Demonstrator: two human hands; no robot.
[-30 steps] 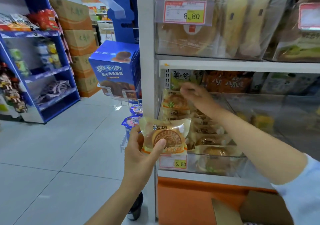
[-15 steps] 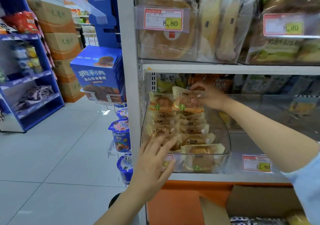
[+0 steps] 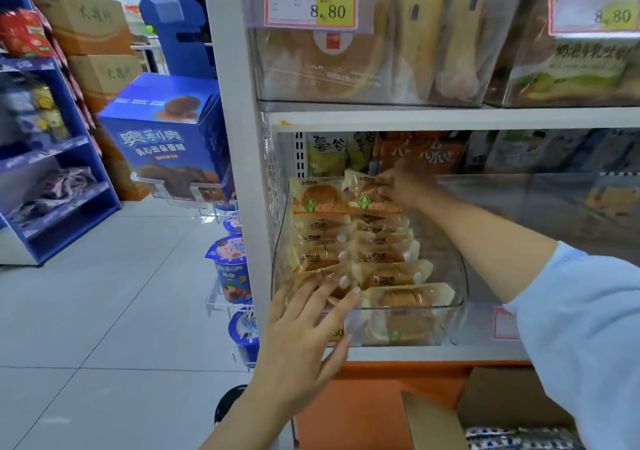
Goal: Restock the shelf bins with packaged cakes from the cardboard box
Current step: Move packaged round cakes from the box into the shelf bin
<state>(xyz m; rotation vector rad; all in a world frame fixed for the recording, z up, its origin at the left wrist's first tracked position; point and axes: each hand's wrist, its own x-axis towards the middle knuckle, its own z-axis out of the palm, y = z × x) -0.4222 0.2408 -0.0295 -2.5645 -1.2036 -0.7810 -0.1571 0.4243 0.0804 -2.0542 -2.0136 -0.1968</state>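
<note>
A clear plastic bin point(image 3: 459, 276) on the middle shelf holds two rows of packaged cakes point(image 3: 384, 259) in yellowish wrappers. My left hand point(image 3: 308, 328) reaches over the bin's front left corner, its fingers spread and straight on the front cake point(image 3: 332, 292). At the back of the bin my right hand point(image 3: 403, 186) pinches the top edge of an upright packaged cake point(image 3: 367, 200), next to another upright one point(image 3: 318, 196). The cardboard box point(image 3: 502, 404) stands open at the bottom right, with wrapped packs showing inside.
Another clear bin point(image 3: 554, 207) sits to the right on the same shelf. Bread bins point(image 3: 329, 65) and price tags point(image 3: 311, 2) fill the shelf above. A blue boxed-cake display point(image 3: 169, 141) and cups in a wire rack point(image 3: 230, 269) hang left of the white upright.
My left hand put the cake it held into the bin's front left and now lies flat on it. My right hand stood a package upright at the back right.
</note>
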